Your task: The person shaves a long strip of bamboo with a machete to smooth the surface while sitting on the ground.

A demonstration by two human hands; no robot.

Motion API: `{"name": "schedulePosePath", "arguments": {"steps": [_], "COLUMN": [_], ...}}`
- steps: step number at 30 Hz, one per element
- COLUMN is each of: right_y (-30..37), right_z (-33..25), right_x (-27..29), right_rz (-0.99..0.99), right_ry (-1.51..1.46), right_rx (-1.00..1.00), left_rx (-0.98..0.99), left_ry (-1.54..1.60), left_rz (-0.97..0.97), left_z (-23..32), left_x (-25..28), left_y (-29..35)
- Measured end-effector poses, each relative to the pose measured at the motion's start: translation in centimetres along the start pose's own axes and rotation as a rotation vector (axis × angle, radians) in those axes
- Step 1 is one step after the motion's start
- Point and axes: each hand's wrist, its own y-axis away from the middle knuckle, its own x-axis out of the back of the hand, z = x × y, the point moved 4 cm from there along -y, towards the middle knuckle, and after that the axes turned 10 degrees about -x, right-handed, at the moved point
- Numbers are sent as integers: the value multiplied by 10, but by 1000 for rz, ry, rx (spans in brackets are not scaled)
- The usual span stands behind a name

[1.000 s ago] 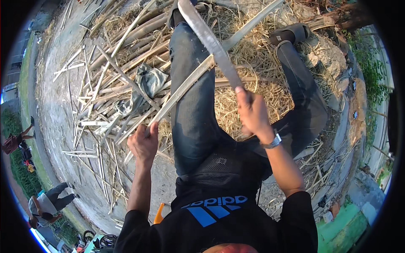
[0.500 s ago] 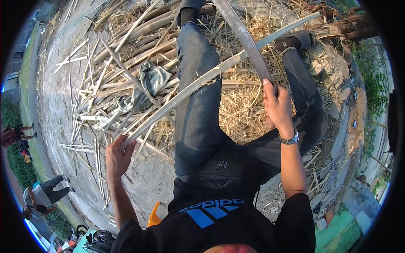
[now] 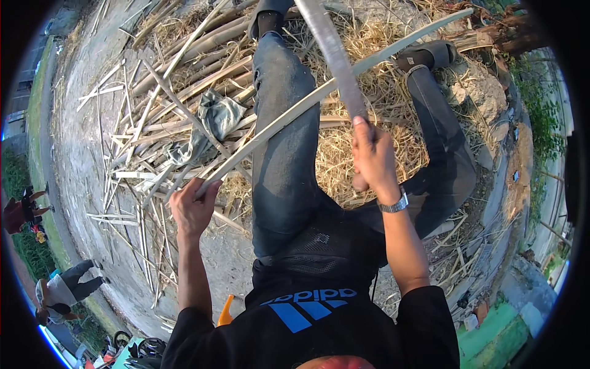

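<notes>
Pale strip (image 3: 279,125) is lying aslant across the person's left leg (image 3: 283,166), its long axis running from the left hand (image 3: 192,209) away and to the right, its far end reaching past the right shoe (image 3: 439,52). The left hand is pinching the near end, thumb and fingers closed on it, so nearly the whole length is stretching out ahead of those fingers. The right hand (image 3: 375,160) is wrapping its fingers round the handle of a long knife (image 3: 335,55) and is leaving the strip itself to the left hand. From the right hand, the blade is pointing ahead and slightly left, so it is crossing the strip steeply, over the gap between the legs; whether blade and strip are touching, I cannot tell. That crossing is falling nearer the right hand, on its far side, and well apart from the left fingers. Curly shavings (image 3: 344,154) are covering the ground below, and a grey-green cloth (image 3: 220,114) is resting on a heap of strips and poles (image 3: 212,37) to the left
</notes>
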Motion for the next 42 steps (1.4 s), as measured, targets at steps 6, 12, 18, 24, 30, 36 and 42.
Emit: {"name": "schedulePosePath", "arguments": {"steps": [6, 12, 18, 24, 30, 36, 42], "right_y": [-9, -5, -12, 2, -18, 5, -8], "right_z": [-21, 2, -24, 0, -25, -15, -23], "right_x": [16, -17, 21, -26, 16, -33, -5], "right_rz": [77, 38, 109, 24, 118, 11, 23], "right_ry": [201, 139, 238, 61, 87, 135, 108], "right_rx": [192, 196, 258, 180, 133, 276, 165], "left_rx": [48, -6, 26, 36, 72, -34, 34], "left_ry": [34, -42, 15, 25, 39, -9, 47], "left_rz": [32, 92, 80, 112, 83, 122, 100], "left_z": [-4, 8, 2, 14, 8, 10, 7], "left_x": [-8, -21, -21, -30, -28, -36, -33], "left_y": [15, 9, 21, 7, 15, 3, 14]}}
